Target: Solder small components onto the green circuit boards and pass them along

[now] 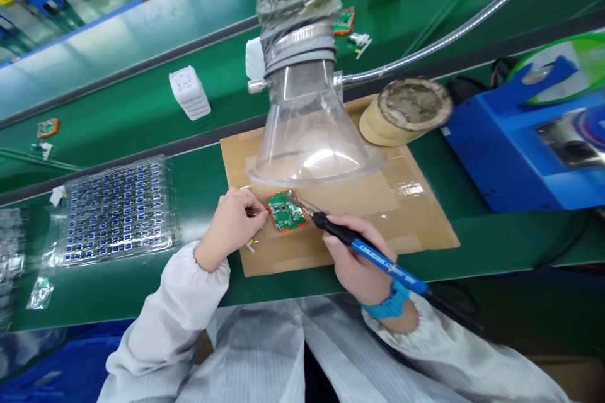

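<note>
Head view: we see a green bench (118,293), cardboard (425,217) on it, clear funnel (312,138) at its far side. Left hand (230,225) pinched closed by the board's left edge; can't tell on what. Right hand (359,267) grips the soldering iron (384,262), tip over the circuit board (285,215) lying on the cardboard. We'd touch lightly, briefly, wrist steady, fingers clear of hot metal, fumes near the funnel.

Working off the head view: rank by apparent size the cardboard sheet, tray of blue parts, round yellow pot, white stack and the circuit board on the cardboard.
1. Cardboard sheet
2. Tray of blue parts
3. Round yellow pot
Circuit board and white stack: too alike to rank.
</note>
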`<state>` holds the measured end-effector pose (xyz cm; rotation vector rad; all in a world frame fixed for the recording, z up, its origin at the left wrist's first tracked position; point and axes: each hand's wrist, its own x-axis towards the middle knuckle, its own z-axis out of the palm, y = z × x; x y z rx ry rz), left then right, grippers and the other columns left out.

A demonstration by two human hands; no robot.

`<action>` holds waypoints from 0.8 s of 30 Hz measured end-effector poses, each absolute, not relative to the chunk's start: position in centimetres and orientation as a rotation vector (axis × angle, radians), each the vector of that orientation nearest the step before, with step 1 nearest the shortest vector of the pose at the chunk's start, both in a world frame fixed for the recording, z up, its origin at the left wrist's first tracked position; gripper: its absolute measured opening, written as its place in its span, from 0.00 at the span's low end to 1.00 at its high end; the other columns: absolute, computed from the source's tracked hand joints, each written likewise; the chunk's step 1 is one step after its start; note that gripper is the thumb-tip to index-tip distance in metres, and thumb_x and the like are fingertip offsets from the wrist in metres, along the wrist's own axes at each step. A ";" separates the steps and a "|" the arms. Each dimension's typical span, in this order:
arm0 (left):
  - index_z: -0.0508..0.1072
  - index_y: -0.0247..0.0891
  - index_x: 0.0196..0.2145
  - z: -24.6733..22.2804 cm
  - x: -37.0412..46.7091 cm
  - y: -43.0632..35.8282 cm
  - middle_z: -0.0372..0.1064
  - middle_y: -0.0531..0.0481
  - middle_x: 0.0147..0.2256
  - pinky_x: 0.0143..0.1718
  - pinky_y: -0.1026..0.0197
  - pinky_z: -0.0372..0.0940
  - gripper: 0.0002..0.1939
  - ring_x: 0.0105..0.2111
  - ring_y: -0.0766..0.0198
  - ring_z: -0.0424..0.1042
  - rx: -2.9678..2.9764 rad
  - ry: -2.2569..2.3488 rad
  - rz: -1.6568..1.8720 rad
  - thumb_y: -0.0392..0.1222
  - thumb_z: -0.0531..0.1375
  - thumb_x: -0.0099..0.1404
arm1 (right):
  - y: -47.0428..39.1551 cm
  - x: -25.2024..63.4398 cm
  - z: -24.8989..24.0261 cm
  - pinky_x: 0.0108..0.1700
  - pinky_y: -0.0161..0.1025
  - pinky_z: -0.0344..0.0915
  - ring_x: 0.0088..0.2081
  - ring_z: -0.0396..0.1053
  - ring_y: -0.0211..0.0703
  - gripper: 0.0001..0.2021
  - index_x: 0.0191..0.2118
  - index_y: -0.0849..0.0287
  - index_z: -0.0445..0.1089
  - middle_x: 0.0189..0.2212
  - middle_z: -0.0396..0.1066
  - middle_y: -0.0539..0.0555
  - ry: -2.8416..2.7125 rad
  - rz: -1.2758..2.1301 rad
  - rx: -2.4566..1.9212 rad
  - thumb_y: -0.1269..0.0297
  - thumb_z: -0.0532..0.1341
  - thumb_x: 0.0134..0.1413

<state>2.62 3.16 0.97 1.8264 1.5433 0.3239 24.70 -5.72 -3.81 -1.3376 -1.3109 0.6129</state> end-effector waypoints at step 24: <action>0.73 0.39 0.22 1.0 2.7 3.4 0.74 0.52 0.30 0.47 0.52 0.62 0.11 0.41 0.57 0.69 1.837 1.514 0.266 0.31 0.64 0.61 | -5.1 24.0 -2.9 0.36 0.38 0.75 0.32 0.78 0.42 0.08 0.40 0.53 0.72 0.31 0.77 0.49 -1.500 0.584 -1.257 0.71 0.67 0.56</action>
